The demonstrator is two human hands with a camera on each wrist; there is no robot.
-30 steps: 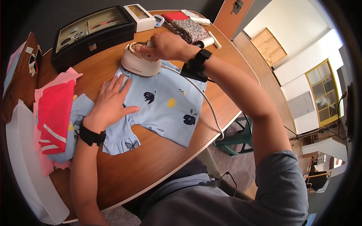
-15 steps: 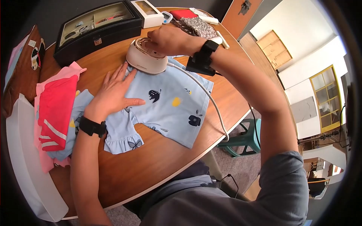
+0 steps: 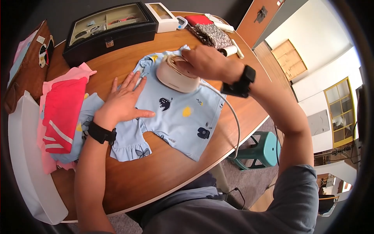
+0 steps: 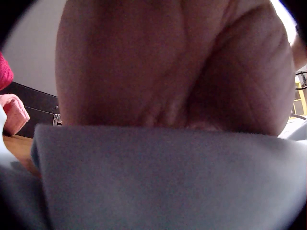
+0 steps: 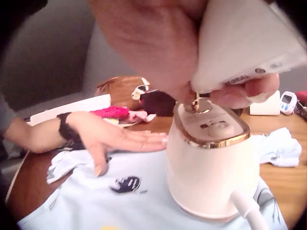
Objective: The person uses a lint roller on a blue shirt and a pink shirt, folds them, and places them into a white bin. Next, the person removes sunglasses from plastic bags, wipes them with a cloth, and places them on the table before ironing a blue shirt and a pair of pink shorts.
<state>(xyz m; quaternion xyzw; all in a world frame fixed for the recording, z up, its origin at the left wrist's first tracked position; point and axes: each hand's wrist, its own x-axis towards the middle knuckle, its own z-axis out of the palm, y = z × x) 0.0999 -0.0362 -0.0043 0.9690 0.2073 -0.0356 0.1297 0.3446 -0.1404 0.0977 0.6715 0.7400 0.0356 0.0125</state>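
Note:
A light blue printed garment (image 3: 171,107) lies spread on the wooden table. The right hand (image 3: 206,62) grips the handle of a white iron (image 3: 177,80) with gold trim, which stands on the garment's upper part. In the right wrist view the fingers curl round the handle above the iron's body (image 5: 211,177). Flat on the garment's left side rests the left hand (image 3: 122,101), fingers spread, just left of the iron. The left wrist view has the palm (image 4: 168,62) behind pale blue cloth (image 4: 168,177).
Pink and red folded clothes (image 3: 64,113) lie at the left beside a white tray (image 3: 33,163). A black display box (image 3: 109,33), a white box (image 3: 161,17) and a patterned pouch (image 3: 210,33) stand along the back. The iron's cord (image 3: 235,117) hangs over the right edge near a green stool (image 3: 267,148).
The right hand has moved the iron to the right and toward the body over the garment, uncovering its crumpled top edge. The left hand stays flat in about the same place on the cloth.

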